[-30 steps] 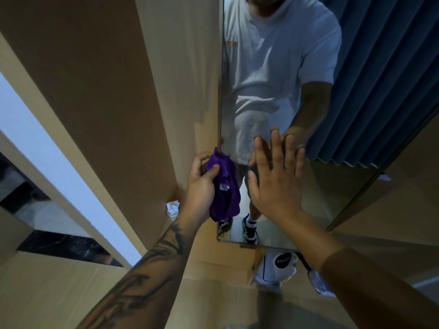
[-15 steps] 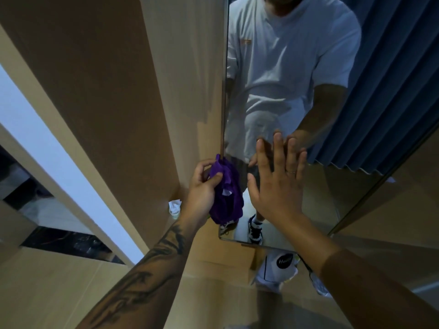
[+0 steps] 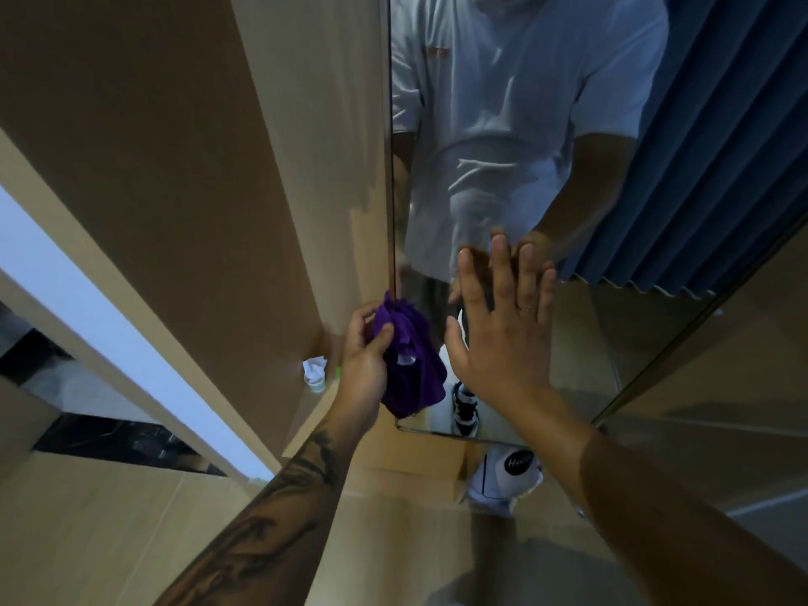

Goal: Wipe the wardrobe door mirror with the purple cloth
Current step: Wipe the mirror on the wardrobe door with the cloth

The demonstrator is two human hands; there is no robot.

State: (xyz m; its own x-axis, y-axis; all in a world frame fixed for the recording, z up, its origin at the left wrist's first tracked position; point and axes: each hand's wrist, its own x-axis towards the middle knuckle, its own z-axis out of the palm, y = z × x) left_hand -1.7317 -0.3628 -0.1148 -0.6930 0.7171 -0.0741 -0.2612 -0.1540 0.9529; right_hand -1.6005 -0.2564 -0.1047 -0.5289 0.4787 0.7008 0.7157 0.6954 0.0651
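While the tattooed left forearm reaches up from the lower edge of the view, the left hand grips a bunched purple cloth, fingers and thumb curled round it. The cloth hangs at the mirror's lower left corner, overlapping its left edge; whether it actually touches the glass I cannot tell. Just to the right, the right hand lies flat against the mirror near its bottom edge, fingers straight and spread, a ring on one of them. Beyond the hands, the glass reflects a white T-shirt and a blue curtain. Left of the mirror stands a wooden wardrobe panel, with a small white bottle at its foot.
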